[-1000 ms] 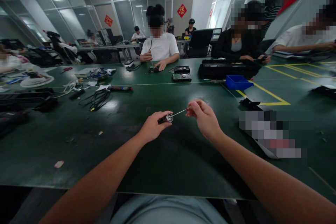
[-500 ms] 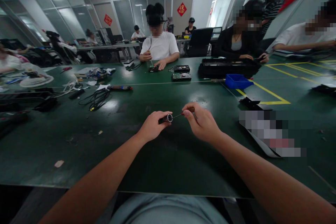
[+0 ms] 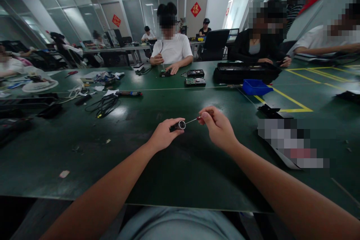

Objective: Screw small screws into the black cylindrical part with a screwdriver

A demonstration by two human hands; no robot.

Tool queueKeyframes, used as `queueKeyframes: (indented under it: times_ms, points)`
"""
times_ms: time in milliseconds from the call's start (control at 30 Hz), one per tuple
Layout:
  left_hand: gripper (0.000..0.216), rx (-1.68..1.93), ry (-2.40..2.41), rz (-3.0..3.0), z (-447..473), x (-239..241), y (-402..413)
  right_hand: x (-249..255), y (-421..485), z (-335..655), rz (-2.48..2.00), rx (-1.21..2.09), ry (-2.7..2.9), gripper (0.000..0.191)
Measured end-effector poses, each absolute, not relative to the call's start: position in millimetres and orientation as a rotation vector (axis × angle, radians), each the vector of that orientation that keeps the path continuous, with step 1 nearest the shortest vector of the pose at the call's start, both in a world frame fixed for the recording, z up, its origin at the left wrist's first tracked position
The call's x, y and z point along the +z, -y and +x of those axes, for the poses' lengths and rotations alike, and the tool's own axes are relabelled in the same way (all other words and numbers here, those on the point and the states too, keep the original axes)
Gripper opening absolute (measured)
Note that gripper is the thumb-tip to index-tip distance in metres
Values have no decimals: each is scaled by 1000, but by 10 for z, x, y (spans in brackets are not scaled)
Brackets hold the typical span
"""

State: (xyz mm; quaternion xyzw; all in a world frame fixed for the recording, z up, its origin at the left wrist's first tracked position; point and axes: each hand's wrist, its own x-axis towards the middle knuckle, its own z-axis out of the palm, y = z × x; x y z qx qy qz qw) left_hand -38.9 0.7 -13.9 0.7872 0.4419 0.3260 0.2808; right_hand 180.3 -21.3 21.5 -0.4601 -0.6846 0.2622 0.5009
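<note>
My left hand (image 3: 163, 134) is closed around a short black cylinder with a silver end (image 3: 178, 125), held just above the green table (image 3: 180, 165). My right hand (image 3: 217, 126) pinches a thin metal rod (image 3: 191, 120) whose tip meets the cylinder's silver end. The rod's far end is hidden in my fingers. Both forearms reach in from the near edge.
A blue bin (image 3: 255, 87) and a long black case (image 3: 244, 72) lie at the back right, near yellow floor-style markings. Circuit boards (image 3: 194, 81), a black cable bundle (image 3: 104, 105) and a screwdriver (image 3: 128, 93) lie further back. Other people sit across the table.
My right hand moved in toward the cylinder and then drew slightly back, so the visible length of rod shortened and lengthened again. My left hand stayed almost still.
</note>
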Motion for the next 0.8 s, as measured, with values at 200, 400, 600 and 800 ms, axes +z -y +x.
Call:
queueKeyframes:
  times_ms: [200,400,600,800]
  points:
    - [45,892,-1176,2102,-392,-142,2,226,176,1804,-1117,741,1542,22]
    - [43,901,-1171,2109,-382,-151,5,254,210,1835,-1250,553,1682,26]
    - [44,911,-1187,2112,-411,-168,-17,313,269,1821,-1050,471,1907,7]
    - [45,893,-1172,2125,-407,-176,-14,352,296,1815,-1121,432,1903,12]
